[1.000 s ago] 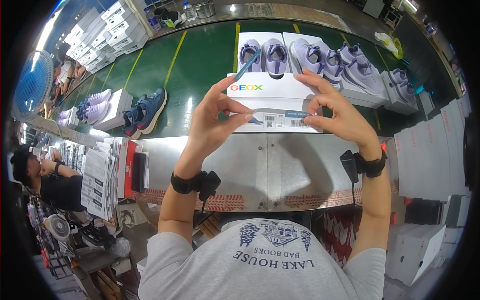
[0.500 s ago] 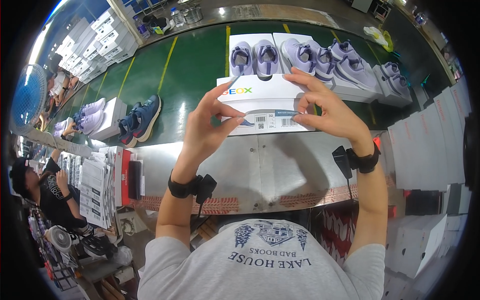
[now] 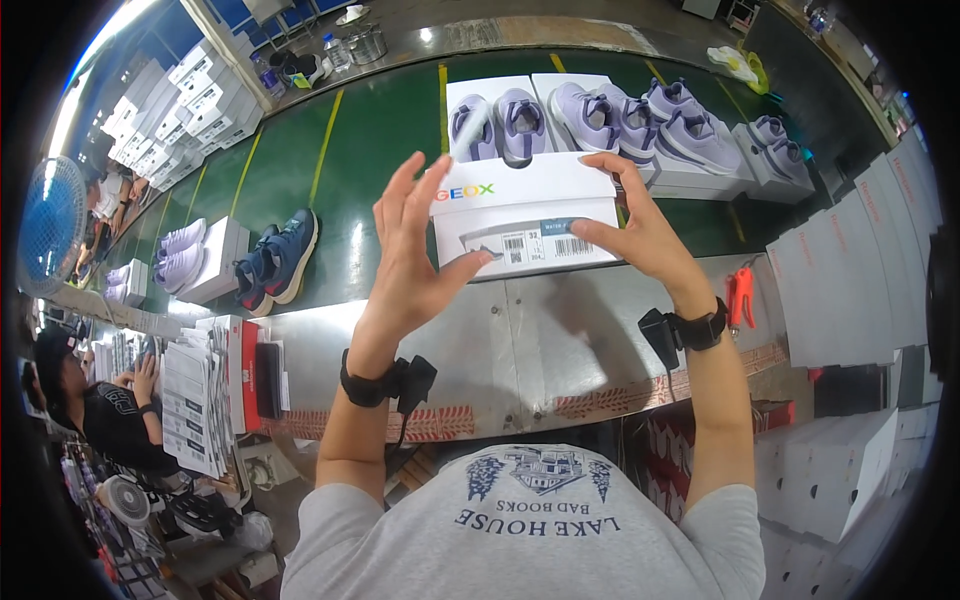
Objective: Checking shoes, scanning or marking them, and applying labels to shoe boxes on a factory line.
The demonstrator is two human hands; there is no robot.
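White shoe box point(image 3: 520, 215) sits at the near edge of the green conveyor belt point(image 3: 370, 150), where the belt meets the grey metal bench point(image 3: 560, 340). Its labelled end wall faces the person; a pair of lavender shoes point(image 3: 500, 125) rests on top of it.

Left hand point(image 3: 410, 250): fingers spread wide and upright at the box's left end. The thumb tip meets the lower left of the labelled wall; the other fingers stand just beside the left corner, and whether they touch it cannot be told. No closed grip.

Right hand point(image 3: 635, 225): fingers moderately spread. Index and middle curl over the box's upper right corner; the thumb lies flat on the end wall at the barcode label. The box sits between thumb and fingers, pinched at that corner.

Right of the box along the belt: more white boxes carrying lavender shoes point(image 3: 665, 115). Left of the box: a dark blue pair point(image 3: 280, 255) on the belt.

Right of the box, on the bench: red-handled tool point(image 3: 740, 290).
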